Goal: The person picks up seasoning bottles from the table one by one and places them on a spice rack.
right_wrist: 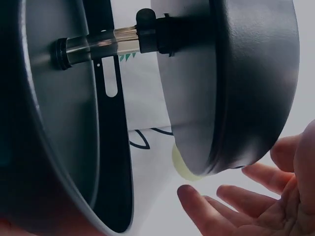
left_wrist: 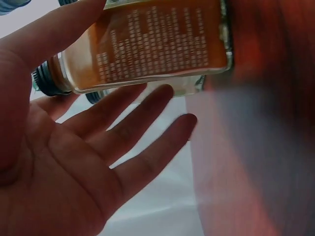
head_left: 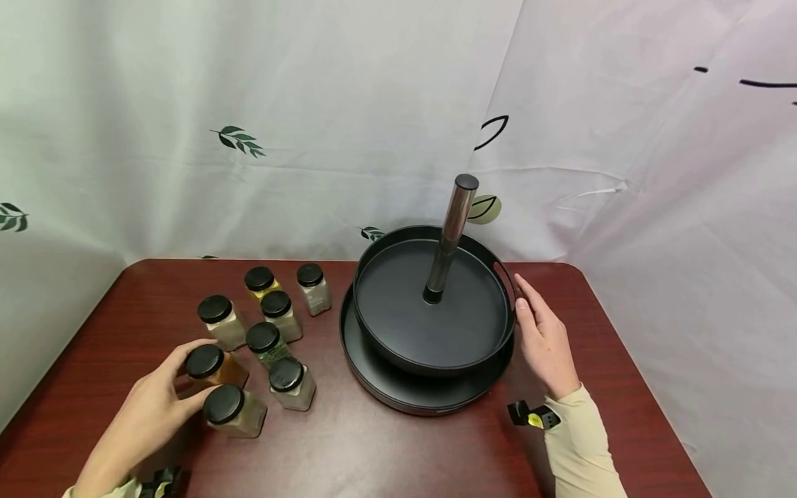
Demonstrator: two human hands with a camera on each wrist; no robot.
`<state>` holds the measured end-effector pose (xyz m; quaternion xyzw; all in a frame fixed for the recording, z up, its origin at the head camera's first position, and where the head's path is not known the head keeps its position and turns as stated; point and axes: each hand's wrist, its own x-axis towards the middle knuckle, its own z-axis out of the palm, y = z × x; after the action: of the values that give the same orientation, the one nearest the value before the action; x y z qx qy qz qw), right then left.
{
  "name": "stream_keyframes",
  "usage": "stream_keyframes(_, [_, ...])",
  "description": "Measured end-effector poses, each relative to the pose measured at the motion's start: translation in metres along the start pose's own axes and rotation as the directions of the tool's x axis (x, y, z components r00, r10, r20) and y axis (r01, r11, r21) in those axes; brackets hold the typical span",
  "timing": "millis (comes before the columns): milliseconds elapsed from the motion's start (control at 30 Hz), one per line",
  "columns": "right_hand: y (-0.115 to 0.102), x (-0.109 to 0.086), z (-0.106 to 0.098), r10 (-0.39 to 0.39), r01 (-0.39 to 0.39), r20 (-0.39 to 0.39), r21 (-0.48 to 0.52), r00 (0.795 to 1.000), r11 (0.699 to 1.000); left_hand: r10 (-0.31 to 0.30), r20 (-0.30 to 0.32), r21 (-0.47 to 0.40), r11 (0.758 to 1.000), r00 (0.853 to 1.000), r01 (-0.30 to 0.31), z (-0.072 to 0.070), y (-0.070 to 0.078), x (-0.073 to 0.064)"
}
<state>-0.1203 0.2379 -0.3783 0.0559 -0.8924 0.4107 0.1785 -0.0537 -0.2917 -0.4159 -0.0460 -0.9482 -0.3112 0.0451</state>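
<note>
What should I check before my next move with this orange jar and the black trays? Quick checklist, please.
1. Orange jar upright: ok.
2. Black lids on all eight jars: ok.
3. Left hand firmly gripping the orange jar: cannot tell; thumb and fingers are around it, contact unclear.
4. Upper tray free of jars: ok; only the pole stands there.
5. Right hand steadying the upper tray: cannot tell; fingers are beside its rim.
</note>
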Motion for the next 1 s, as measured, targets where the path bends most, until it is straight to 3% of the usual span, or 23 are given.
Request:
stream_keyframes(667, [-0.0029, 0.0023, 0.0066, 0.027, -0.024, -0.063, 0.054, 0.998, 0.998, -0.031, -0.033, -0.011, 0.999, 0.999, 0.03, 0.0042, -0.0016, -0.0009])
stream_keyframes(1000, [-0.0037, 0.0019, 0.0076, 0.053, -0.049, -0.048, 0.072, 0.997, 0.996, -0.045, -0.093, -0.024, 0.999, 0.995, 0.043, 0.0011, 0.0031, -0.0022])
